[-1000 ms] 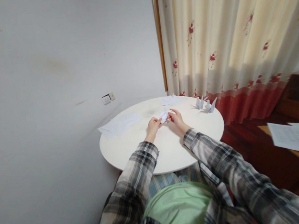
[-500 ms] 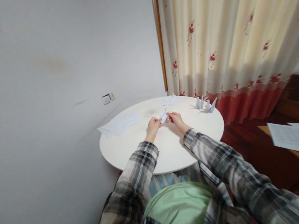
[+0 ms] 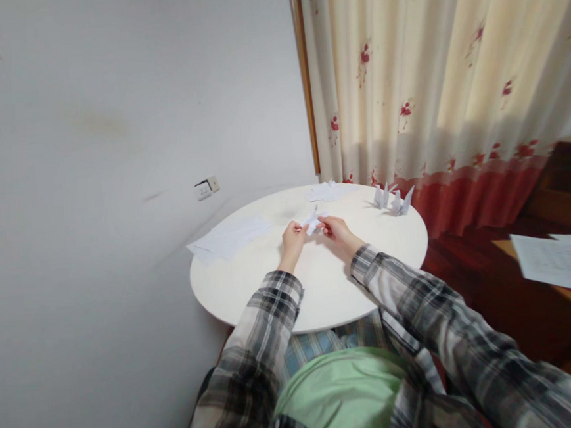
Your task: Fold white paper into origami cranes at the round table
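Pinched on the left between thumb and fingers of the bare left hand [image 3: 292, 241]: a small, many-folded white paper piece [image 3: 311, 223], slender point sticking up at the far side. Gripped at the right end, too, as far as shows, by the closed thumb and fingers of the bare right hand [image 3: 337, 229]. Hard to tell the exact fingertip placing at this size. Held between both hands over the middle of a round, smooth white tabletop [image 3: 328, 290], apparently lifted off the surface.

Best, by judgement, to steady with the left fingers and shape with the right. Pinch close to the crease, not on the loose tips; line up the layers before pressing; run the thumb from the thick centre out to the point. Pull gently, as likely to crumple or tear where thickly layered.

Farther out, to the left, flat, overlapping white paper sheets [image 3: 231, 237]; near the far edge, a smaller heap of white paper [image 3: 324, 192]. To the far right, upright and side by side, two folded, sharp-pointed whitish paper cranes [image 3: 403, 203]. Beyond, a cream cloth curtain with red flowers [image 3: 403, 79].
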`<state>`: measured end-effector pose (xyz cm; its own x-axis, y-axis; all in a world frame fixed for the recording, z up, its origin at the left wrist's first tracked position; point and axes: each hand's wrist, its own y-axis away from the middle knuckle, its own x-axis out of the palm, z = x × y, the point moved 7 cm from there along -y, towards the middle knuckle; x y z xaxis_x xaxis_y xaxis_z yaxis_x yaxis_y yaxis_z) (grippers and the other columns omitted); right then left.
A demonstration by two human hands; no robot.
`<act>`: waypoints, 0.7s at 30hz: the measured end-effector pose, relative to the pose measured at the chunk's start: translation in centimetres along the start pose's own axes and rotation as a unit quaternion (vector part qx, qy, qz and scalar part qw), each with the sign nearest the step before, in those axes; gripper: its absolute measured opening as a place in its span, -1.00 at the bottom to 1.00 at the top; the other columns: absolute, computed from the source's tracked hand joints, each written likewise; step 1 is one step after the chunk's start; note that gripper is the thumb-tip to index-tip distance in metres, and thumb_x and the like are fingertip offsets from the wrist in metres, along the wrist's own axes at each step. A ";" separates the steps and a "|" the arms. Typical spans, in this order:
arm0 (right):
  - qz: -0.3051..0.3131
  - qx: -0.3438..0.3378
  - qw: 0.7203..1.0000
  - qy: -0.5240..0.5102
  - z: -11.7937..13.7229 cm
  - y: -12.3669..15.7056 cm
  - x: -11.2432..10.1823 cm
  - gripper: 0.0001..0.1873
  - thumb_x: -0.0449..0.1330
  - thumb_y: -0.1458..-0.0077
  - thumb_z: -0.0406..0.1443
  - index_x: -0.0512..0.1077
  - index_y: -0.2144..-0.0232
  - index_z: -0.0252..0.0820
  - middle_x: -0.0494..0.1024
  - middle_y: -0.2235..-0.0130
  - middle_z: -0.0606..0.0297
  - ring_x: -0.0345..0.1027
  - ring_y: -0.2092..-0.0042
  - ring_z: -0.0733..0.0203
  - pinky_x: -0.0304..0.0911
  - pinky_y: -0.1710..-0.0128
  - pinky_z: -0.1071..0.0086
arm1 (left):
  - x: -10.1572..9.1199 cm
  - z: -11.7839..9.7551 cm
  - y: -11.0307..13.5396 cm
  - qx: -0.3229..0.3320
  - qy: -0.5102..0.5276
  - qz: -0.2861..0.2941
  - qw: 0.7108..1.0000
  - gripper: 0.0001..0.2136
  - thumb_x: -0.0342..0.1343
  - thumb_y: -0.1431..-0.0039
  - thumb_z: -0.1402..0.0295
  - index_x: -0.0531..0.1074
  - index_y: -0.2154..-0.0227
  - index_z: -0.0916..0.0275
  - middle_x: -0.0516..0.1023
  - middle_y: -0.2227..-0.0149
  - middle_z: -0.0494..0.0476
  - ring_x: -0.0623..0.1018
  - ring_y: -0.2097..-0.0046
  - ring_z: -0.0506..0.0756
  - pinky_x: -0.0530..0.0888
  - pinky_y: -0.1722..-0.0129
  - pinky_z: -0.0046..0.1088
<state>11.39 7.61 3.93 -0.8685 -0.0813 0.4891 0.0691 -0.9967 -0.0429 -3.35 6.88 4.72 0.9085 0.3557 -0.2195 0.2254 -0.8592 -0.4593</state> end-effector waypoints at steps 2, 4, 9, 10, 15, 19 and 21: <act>0.000 -0.011 1.000 0.012 0.1 0.0 -0.1 -0.86 0.16 0.06 -0.41 0.28 0.60 -0.25 0.43 0.65 0.36 -0.01 0.71 0.51 -0.15 0.73 0.58 | 0.0 -0.1 0.0 0.003 0.000 0.004 1.000 -0.80 0.12 0.06 0.29 0.21 0.61 0.21 0.28 0.60 -0.08 0.30 0.52 -0.03 0.20 0.51 -0.54; -0.001 -0.023 0.999 0.025 0.1 0.1 -0.2 -0.83 0.18 0.07 -0.38 0.27 0.62 -0.25 0.38 0.69 0.42 -0.06 0.72 0.52 -0.21 0.74 0.57 | 0.0 -0.2 0.0 0.002 -0.001 0.003 1.000 -0.79 0.12 0.05 0.29 0.21 0.61 0.21 0.28 0.60 -0.08 0.30 0.52 -0.03 0.20 0.51 -0.54; -0.004 -0.006 1.000 0.011 -0.2 0.1 -0.3 -0.83 0.21 0.06 -0.35 0.28 0.58 -0.23 0.44 0.64 0.38 0.00 0.71 0.50 -0.10 0.74 0.60 | -0.1 -1.0 0.3 0.021 -0.006 0.003 1.000 -0.79 0.11 0.04 0.30 0.21 0.62 0.22 0.27 0.60 -0.08 0.28 0.51 -0.04 0.20 0.48 -0.53; -0.004 0.003 1.000 0.005 -0.3 0.0 -0.3 -0.84 0.21 0.05 -0.35 0.27 0.57 -0.23 0.47 0.62 0.36 0.02 0.70 0.49 -0.06 0.74 0.60 | -0.2 -1.2 0.4 0.030 -0.008 0.002 1.000 -0.79 0.11 0.03 0.30 0.21 0.63 0.22 0.26 0.60 -0.08 0.27 0.51 -0.04 0.20 0.46 -0.53; 0.005 0.023 1.000 -0.011 -0.8 -0.3 -0.2 -0.84 0.17 -0.01 -0.38 0.27 0.56 -0.22 0.52 0.57 0.30 0.07 0.68 0.47 0.03 0.72 0.59 | -0.7 -2.2 0.7 0.049 -0.013 -0.013 0.999 -0.81 0.12 0.04 0.33 0.23 0.63 0.22 0.28 0.59 -0.07 0.28 0.48 -0.03 0.21 0.42 -0.53; 0.013 0.026 0.999 -0.012 -0.9 -0.4 -0.1 -0.86 0.15 -0.02 -0.39 0.31 0.55 -0.23 0.54 0.52 0.27 0.11 0.67 0.46 0.11 0.69 0.57 | -1.0 -2.1 0.6 0.029 -0.005 -0.029 0.999 -0.81 0.15 0.07 0.34 0.23 0.62 0.22 0.28 0.59 -0.07 0.28 0.49 -0.03 0.21 0.46 -0.55; 0.020 0.033 0.999 -0.016 -0.8 -0.3 0.0 -0.87 0.15 -0.03 -0.37 0.33 0.54 -0.23 0.54 0.51 0.26 0.17 0.64 0.43 0.16 0.67 0.55 | -1.0 -1.9 0.5 0.020 0.005 -0.033 0.999 -0.81 0.15 0.07 0.34 0.22 0.62 0.21 0.27 0.60 -0.08 0.28 0.50 -0.04 0.21 0.47 -0.56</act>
<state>10.96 7.95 3.27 -0.8484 -0.1199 0.5155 0.1361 -0.9907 -0.0064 -3.45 5.41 6.30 0.8959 0.4065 -0.1792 0.2701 -0.8187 -0.5067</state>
